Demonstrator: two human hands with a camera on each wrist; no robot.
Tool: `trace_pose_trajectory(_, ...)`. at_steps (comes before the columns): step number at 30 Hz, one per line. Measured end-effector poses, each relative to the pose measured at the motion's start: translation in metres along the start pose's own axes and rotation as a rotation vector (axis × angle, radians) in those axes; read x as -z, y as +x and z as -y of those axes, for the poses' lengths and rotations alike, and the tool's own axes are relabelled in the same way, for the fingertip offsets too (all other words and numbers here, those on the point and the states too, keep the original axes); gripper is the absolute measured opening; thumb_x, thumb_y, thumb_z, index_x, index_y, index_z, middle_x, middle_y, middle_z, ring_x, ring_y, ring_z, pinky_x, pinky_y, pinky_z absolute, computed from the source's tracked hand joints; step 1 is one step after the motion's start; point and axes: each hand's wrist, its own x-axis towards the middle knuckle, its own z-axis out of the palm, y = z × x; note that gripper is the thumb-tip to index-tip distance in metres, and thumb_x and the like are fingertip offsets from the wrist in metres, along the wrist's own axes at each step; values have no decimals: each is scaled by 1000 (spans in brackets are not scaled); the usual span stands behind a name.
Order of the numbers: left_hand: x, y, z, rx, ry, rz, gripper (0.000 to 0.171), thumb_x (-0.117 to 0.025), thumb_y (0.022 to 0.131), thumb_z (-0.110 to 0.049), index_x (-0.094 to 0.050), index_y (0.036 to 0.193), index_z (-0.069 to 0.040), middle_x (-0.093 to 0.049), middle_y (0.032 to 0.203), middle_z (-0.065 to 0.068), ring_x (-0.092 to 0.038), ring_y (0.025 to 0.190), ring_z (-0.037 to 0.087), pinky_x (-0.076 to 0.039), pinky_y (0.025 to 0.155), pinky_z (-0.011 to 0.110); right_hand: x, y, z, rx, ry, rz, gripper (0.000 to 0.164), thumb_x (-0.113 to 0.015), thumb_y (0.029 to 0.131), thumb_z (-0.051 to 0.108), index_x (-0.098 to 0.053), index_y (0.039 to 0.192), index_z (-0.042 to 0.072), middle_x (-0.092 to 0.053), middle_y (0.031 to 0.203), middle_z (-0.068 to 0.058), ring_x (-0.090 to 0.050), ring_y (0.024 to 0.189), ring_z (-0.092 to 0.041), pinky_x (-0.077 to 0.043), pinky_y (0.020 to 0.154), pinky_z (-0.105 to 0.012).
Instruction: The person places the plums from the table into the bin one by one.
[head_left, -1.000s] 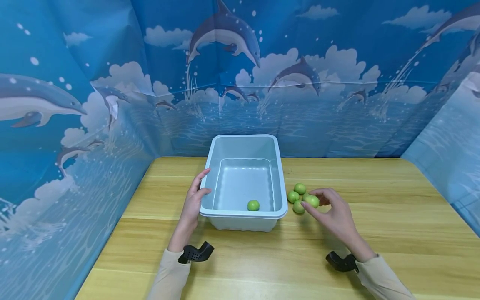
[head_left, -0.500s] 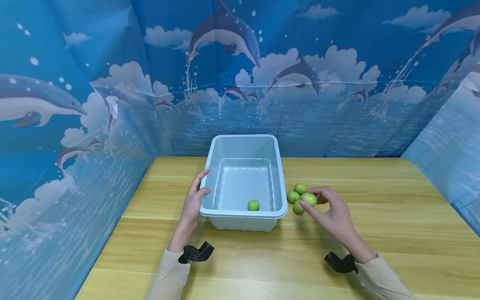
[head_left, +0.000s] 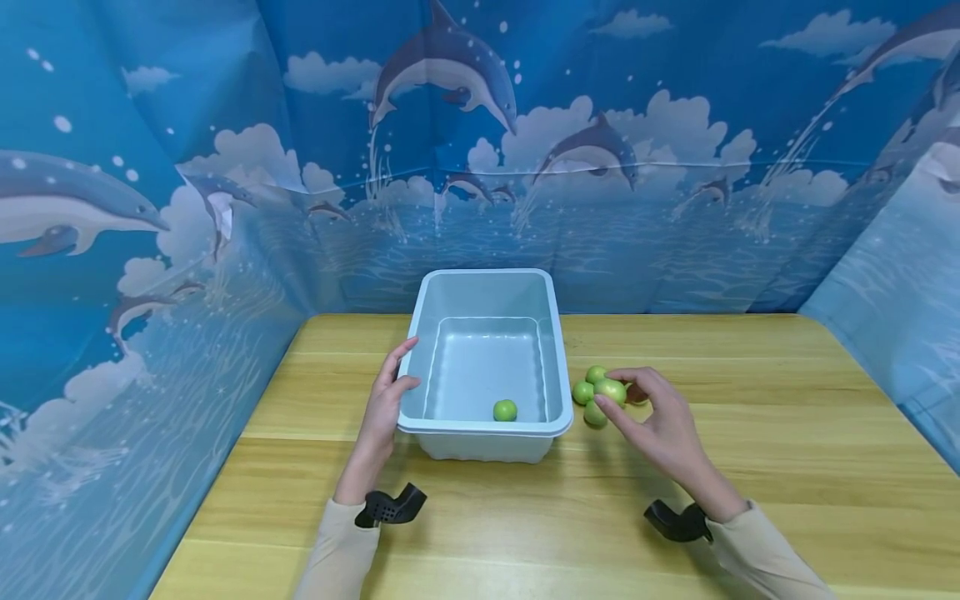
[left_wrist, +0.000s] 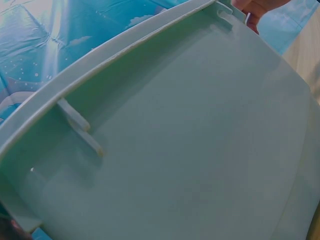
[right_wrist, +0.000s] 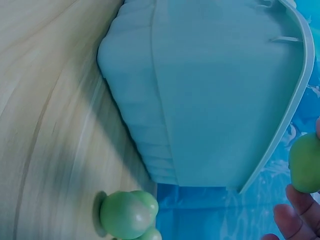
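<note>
A pale blue plastic tub (head_left: 483, 429) stands on the table with one small round green fruit (head_left: 505, 410) inside, close to its near wall. My left hand (head_left: 384, 408) holds the tub's left rim, thumb inside; the left wrist view shows the tub's outer side wall (left_wrist: 190, 135) and a few fingers (left_wrist: 255, 12) at its rim. To the right of the tub, my right hand (head_left: 660, 421) pinches a green fruit (head_left: 610, 392) between thumb and fingers, raised over several others. One loose fruit (head_left: 583, 392) lies beside the tub. A patch behind the right fingers is partly hidden.
The wooden table (head_left: 787, 433) extends to both sides of the tub. A blue dolphin-print sheet (head_left: 480, 208) hangs behind and along the sides. Black wrist cameras (head_left: 393, 504) sit on both sleeves.
My right hand has lifted the pinched fruit slightly and shifted it a little left, toward the tub. My left hand and the tub keep their places.
</note>
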Motion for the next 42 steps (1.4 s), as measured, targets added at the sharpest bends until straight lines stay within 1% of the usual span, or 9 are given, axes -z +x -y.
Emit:
trace_pose_trajectory(4,0,0,-1,8,4,-8,53,-44,91,-6,-42,142,-23,-14,156,2,-10,141,21,-10,109,50,0,2,2,7,12,4,32,-77,77,9,-65,108,10,-59,92,5,-48,73,-9,-39,68,-21)
trace_pose_trajectory(11,0,-1,-1,4,0,-5,54,-43,91,-5,-41,143,-20,-14,156,4,-10,141,25,-10,108,54,2,5,8,28,41,4,34,-78,76,10,-65,107,11,-59,94,6,-49,73,-8,-40,67,-21)
trace_pose_trajectory(18,-1,-1,0,18,1,-16,54,-44,91,-6,-42,142,-24,-15,155,1,-11,141,22,-10,109,52,1,8,14,45,69,-15,36,-79,74,8,-66,107,12,-59,93,7,-49,73,-8,-38,65,-21)
trace_pose_trajectory(26,0,0,0,7,-10,-8,54,-43,91,-5,-41,143,-21,-13,156,5,-9,141,23,-8,109,52,-1,12,23,82,114,-41,43,-82,69,4,-67,107,12,-61,93,4,-50,73,-10,-39,65,-21)
trace_pose_trajectory(30,0,0,0,9,-12,-4,54,-43,92,-4,-41,143,-21,-13,156,4,-9,141,23,-8,109,52,-2,14,25,92,123,-56,46,-83,66,2,-66,108,10,-61,92,1,-51,74,-12,-39,64,-21)
trace_pose_trajectory(33,0,0,-1,11,-14,-2,54,-43,92,-4,-41,143,-21,-14,156,3,-10,141,23,-9,109,52,-3,15,25,92,130,-58,45,-82,67,1,-66,108,9,-62,92,1,-52,74,-12,-39,64,-21)
trace_pose_trajectory(40,1,-1,0,6,-10,0,54,-43,91,-4,-41,143,-21,-14,156,4,-10,141,23,-9,109,53,9,23,66,102,131,-63,37,-77,65,-10,-65,99,-4,-62,83,-10,-51,69,-14,-38,59,-18)
trace_pose_trajectory(42,1,-1,0,6,-9,0,54,-43,92,-4,-41,143,-21,-13,156,4,-9,141,24,-9,109,53,8,24,68,102,131,-62,36,-77,65,-10,-65,98,-3,-62,83,-10,-51,69,-14,-38,59,-18)
